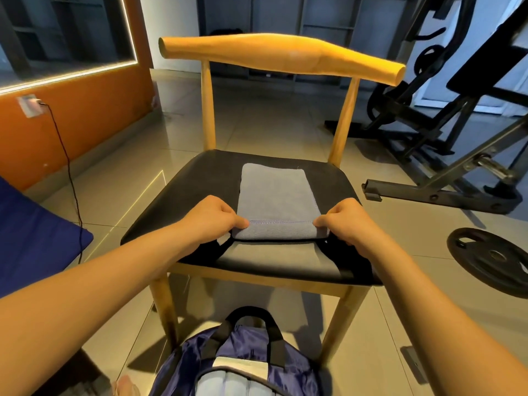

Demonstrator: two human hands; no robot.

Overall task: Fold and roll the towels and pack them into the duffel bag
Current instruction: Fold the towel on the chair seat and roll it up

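Observation:
A grey-blue towel [275,195] lies folded into a long strip on the black seat of a wooden chair [200,178]. Its near end is turned over into a first roll. My left hand [214,218] pinches the left end of that roll. My right hand [345,221] pinches the right end. On the floor in front of the chair stands a dark blue duffel bag [243,364], unzipped, with pale blue cloth showing inside and its black handle standing up.
The chair's wooden backrest [280,55] rises behind the seat. A weight bench frame [445,184] and a black weight plate [491,258] sit on the tiled floor to the right. On the left are a blue cushion [34,235] and a black cable [68,178] by the orange wall.

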